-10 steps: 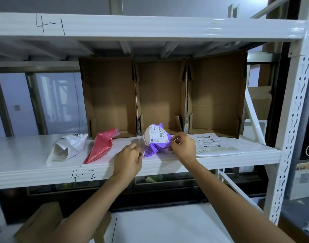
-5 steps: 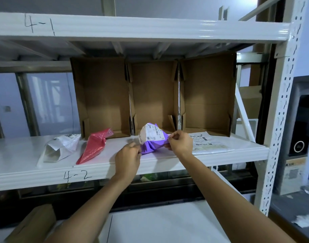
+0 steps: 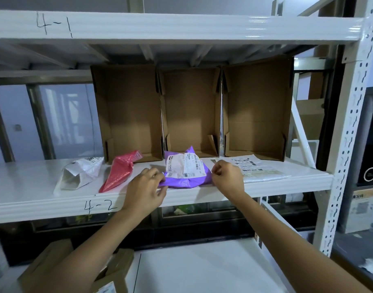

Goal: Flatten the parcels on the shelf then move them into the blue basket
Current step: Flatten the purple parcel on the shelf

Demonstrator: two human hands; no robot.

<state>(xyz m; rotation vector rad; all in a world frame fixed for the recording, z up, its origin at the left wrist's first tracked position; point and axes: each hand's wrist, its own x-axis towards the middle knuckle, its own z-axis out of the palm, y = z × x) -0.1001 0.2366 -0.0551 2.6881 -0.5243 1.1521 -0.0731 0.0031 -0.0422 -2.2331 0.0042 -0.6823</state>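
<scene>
Fingers [image 3: 158,188] of my left hand [image 3: 146,190] pinched the near left edge of the purple parcel [image 3: 184,176], while my right hand [image 3: 227,179] was curled tight on its right edge, both gripping the plastic. That parcel lay at the front of the white shelf [image 3: 33,187] marked "4-2", its white label [image 3: 184,168] facing up and one purple corner poking upward at the back. To its left lay a red parcel [image 3: 120,172], crumpled and angled toward the front lip, and beyond that a white parcel [image 3: 81,173], puffed open at its near end. Just past my right hand, a flat pale parcel [image 3: 257,171] rested on the shelf. Behind them all stood three open cardboard boxes [image 3: 192,111], side by side, their openings turned toward me.
</scene>
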